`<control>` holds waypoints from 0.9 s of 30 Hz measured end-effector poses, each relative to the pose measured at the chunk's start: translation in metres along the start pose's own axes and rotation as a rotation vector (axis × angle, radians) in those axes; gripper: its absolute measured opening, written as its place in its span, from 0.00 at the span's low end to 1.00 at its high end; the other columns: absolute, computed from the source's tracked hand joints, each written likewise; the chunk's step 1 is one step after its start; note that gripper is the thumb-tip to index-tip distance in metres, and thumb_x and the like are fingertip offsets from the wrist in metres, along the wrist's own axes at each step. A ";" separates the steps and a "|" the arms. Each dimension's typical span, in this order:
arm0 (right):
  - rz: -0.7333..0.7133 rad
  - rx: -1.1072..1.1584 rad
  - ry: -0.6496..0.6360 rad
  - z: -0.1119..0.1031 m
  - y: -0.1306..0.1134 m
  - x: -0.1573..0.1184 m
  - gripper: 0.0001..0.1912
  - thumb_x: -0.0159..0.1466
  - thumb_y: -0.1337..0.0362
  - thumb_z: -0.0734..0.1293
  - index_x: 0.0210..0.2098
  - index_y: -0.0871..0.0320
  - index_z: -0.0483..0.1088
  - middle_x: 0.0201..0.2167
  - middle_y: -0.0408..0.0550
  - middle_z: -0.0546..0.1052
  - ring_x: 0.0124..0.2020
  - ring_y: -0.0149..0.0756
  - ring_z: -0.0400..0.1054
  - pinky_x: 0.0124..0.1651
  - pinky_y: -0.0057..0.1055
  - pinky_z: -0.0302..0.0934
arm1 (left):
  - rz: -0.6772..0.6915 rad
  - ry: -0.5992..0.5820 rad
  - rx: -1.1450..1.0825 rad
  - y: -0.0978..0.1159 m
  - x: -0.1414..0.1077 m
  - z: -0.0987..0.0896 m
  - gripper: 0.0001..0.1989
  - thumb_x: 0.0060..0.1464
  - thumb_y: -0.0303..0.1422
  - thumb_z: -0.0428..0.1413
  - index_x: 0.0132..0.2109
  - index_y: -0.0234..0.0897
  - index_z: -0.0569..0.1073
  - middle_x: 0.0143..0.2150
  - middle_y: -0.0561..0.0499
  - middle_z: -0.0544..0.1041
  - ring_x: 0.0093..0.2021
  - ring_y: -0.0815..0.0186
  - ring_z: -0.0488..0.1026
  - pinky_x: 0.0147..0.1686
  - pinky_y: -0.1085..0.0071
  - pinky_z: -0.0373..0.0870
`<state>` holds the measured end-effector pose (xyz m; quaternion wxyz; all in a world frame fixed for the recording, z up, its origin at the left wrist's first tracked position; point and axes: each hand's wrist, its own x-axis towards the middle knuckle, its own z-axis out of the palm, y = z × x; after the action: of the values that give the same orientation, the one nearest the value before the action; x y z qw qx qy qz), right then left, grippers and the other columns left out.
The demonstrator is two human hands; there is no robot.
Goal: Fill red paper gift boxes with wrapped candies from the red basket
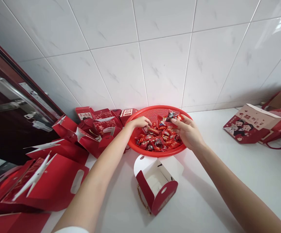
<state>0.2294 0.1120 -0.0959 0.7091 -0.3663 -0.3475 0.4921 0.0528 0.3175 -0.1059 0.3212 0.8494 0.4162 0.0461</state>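
Note:
A red plastic basket [140,149] stands against the tiled wall, holding many small red-wrapped candies [162,137]. My left hand [141,122] reaches over its left rim, fingers curled around a wrapped candy [146,129] at the pile's edge. Over the basket's right side, my right hand [186,128] pinches a dark and red wrapped packet [172,116] between thumb and fingers. In front of the basket sits an open red and white box [166,196], its flaps spread and a twisted cord at its left side. No candy shows in the visible part of its inside.
Red gift boxes [57,181] crowd the left side of the white table [203,204]. Several more, including a printed box with two cartoon figures [248,124], stand at the right. A dark door with a metal handle [11,94] is at the far left.

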 end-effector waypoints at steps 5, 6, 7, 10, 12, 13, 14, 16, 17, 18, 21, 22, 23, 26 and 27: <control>-0.013 -0.009 0.005 0.002 -0.001 0.000 0.21 0.45 0.56 0.83 0.32 0.55 0.74 0.32 0.43 0.79 0.40 0.42 0.79 0.34 0.31 0.70 | 0.086 -0.020 0.085 0.000 0.001 -0.001 0.22 0.42 0.26 0.57 0.46 0.38 0.83 0.49 0.50 0.84 0.45 0.61 0.79 0.41 0.75 0.73; -0.015 -0.010 0.004 0.002 -0.001 0.000 0.21 0.45 0.56 0.83 0.32 0.55 0.74 0.32 0.42 0.79 0.40 0.42 0.79 0.34 0.31 0.70 | 0.106 -0.038 0.098 0.001 0.001 0.000 0.22 0.42 0.26 0.59 0.47 0.38 0.83 0.51 0.49 0.84 0.46 0.61 0.79 0.42 0.75 0.73; -0.016 -0.010 0.003 0.001 -0.001 0.000 0.21 0.45 0.57 0.83 0.32 0.55 0.74 0.32 0.42 0.79 0.40 0.41 0.79 0.35 0.31 0.70 | 0.121 -0.063 0.114 0.002 0.000 0.001 0.23 0.41 0.27 0.61 0.48 0.39 0.83 0.51 0.49 0.84 0.46 0.61 0.79 0.41 0.75 0.73; -0.016 -0.019 -0.001 0.000 0.001 0.001 0.22 0.45 0.57 0.83 0.33 0.55 0.74 0.34 0.43 0.80 0.39 0.40 0.78 0.36 0.31 0.70 | 0.136 -0.117 0.185 0.005 0.001 0.006 0.23 0.37 0.30 0.67 0.45 0.39 0.83 0.43 0.51 0.85 0.42 0.61 0.79 0.38 0.74 0.72; -0.019 -0.039 -0.012 -0.001 0.002 0.002 0.22 0.45 0.56 0.83 0.35 0.55 0.74 0.35 0.44 0.80 0.37 0.39 0.77 0.37 0.33 0.70 | 0.129 -0.105 0.247 0.005 0.002 0.009 0.18 0.37 0.33 0.67 0.41 0.40 0.83 0.37 0.53 0.84 0.38 0.62 0.79 0.36 0.74 0.70; -0.023 -0.049 -0.020 -0.002 0.002 0.002 0.22 0.46 0.56 0.83 0.35 0.55 0.74 0.35 0.44 0.80 0.37 0.40 0.77 0.37 0.34 0.70 | 0.120 -0.087 0.279 0.004 0.003 0.010 0.15 0.39 0.34 0.67 0.39 0.40 0.83 0.34 0.53 0.83 0.37 0.62 0.78 0.36 0.74 0.69; -0.027 -0.057 -0.026 -0.002 0.003 0.002 0.23 0.46 0.55 0.83 0.36 0.55 0.74 0.35 0.44 0.80 0.36 0.40 0.77 0.37 0.34 0.71 | 0.109 -0.064 0.309 0.003 0.003 0.011 0.12 0.41 0.35 0.66 0.37 0.40 0.82 0.32 0.53 0.82 0.36 0.62 0.77 0.36 0.74 0.68; -0.032 -0.063 -0.031 -0.002 0.003 0.002 0.23 0.47 0.55 0.82 0.36 0.54 0.73 0.35 0.43 0.80 0.37 0.40 0.77 0.37 0.35 0.71 | 0.078 -0.010 0.363 0.001 0.004 0.010 0.08 0.44 0.33 0.63 0.35 0.39 0.82 0.31 0.52 0.81 0.36 0.61 0.77 0.36 0.73 0.68; -0.033 -0.063 -0.029 -0.002 0.003 0.002 0.22 0.46 0.55 0.82 0.36 0.54 0.73 0.34 0.43 0.79 0.37 0.40 0.77 0.36 0.35 0.71 | 0.061 0.021 0.386 0.001 0.003 0.010 0.08 0.45 0.32 0.61 0.35 0.39 0.81 0.32 0.51 0.81 0.36 0.60 0.77 0.37 0.71 0.69; -0.033 -0.063 -0.025 -0.002 0.003 0.002 0.22 0.46 0.55 0.82 0.35 0.54 0.73 0.34 0.43 0.79 0.37 0.40 0.77 0.36 0.34 0.71 | 0.046 0.053 0.406 0.001 0.002 0.009 0.09 0.46 0.30 0.60 0.37 0.38 0.81 0.34 0.49 0.82 0.38 0.58 0.78 0.38 0.70 0.69; -0.029 -0.062 -0.019 -0.001 0.002 0.002 0.22 0.46 0.55 0.82 0.34 0.54 0.73 0.33 0.43 0.79 0.38 0.40 0.77 0.36 0.33 0.70 | 0.048 0.134 0.436 0.006 -0.001 0.007 0.19 0.45 0.26 0.59 0.47 0.38 0.80 0.48 0.45 0.82 0.49 0.54 0.77 0.46 0.68 0.70; -0.027 -0.063 -0.019 -0.001 0.002 0.002 0.22 0.46 0.55 0.82 0.34 0.54 0.73 0.33 0.43 0.79 0.38 0.41 0.77 0.36 0.34 0.70 | 0.064 0.138 0.437 0.009 -0.002 0.007 0.21 0.46 0.25 0.59 0.49 0.38 0.80 0.51 0.45 0.81 0.52 0.54 0.76 0.49 0.68 0.70; -0.026 -0.063 -0.020 -0.001 0.002 0.001 0.22 0.46 0.55 0.82 0.34 0.54 0.73 0.33 0.43 0.79 0.38 0.41 0.77 0.36 0.34 0.71 | 0.083 0.124 0.434 0.012 -0.003 0.008 0.21 0.46 0.25 0.59 0.50 0.39 0.80 0.52 0.46 0.81 0.53 0.55 0.76 0.50 0.69 0.70; -0.021 -0.065 -0.016 -0.002 0.003 0.001 0.22 0.46 0.55 0.82 0.34 0.54 0.73 0.33 0.43 0.79 0.38 0.41 0.77 0.37 0.35 0.71 | 0.128 -0.001 0.415 0.020 -0.002 0.014 0.15 0.47 0.29 0.61 0.44 0.40 0.82 0.44 0.51 0.84 0.47 0.60 0.78 0.46 0.73 0.70; -0.021 -0.065 -0.012 -0.002 0.003 0.001 0.22 0.46 0.56 0.82 0.34 0.54 0.73 0.33 0.43 0.79 0.37 0.41 0.76 0.37 0.35 0.70 | 0.132 -0.043 0.409 0.022 -0.001 0.016 0.13 0.46 0.30 0.62 0.41 0.40 0.83 0.41 0.52 0.84 0.44 0.61 0.78 0.44 0.73 0.70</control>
<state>0.2302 0.1138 -0.0991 0.6999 -0.3826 -0.3711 0.4755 0.0724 0.2993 -0.1053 0.1471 0.9231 0.3535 -0.0365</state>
